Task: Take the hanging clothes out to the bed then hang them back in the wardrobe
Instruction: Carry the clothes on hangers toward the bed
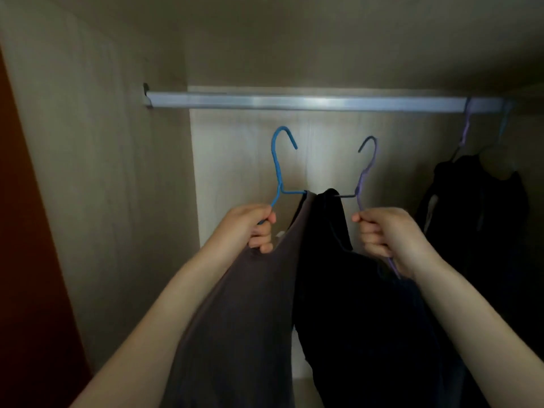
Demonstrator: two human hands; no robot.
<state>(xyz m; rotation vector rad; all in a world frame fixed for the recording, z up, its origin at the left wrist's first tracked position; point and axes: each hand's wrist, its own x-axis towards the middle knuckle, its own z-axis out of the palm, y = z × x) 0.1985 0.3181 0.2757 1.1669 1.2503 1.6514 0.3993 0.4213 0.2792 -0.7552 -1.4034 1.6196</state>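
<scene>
Inside the pale wooden wardrobe [117,172], under the metal rail [294,102], our left hand [253,228] grips a blue hanger [278,166] with a grey top [244,319], and our right hand [385,234] a purple hanger [366,169] with a dark garment [353,304]; both hooks are below the rail, not touching it. At the rail's right end dark clothes [471,216] hang, hard to distinguish

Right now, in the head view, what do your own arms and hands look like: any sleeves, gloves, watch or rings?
Both arms are bare as far as the frame shows, with no sleeve in view. The left hand and the right hand wear no gloves. No watch, bracelet or ring shows on either wrist or on the visible fingers.
</scene>
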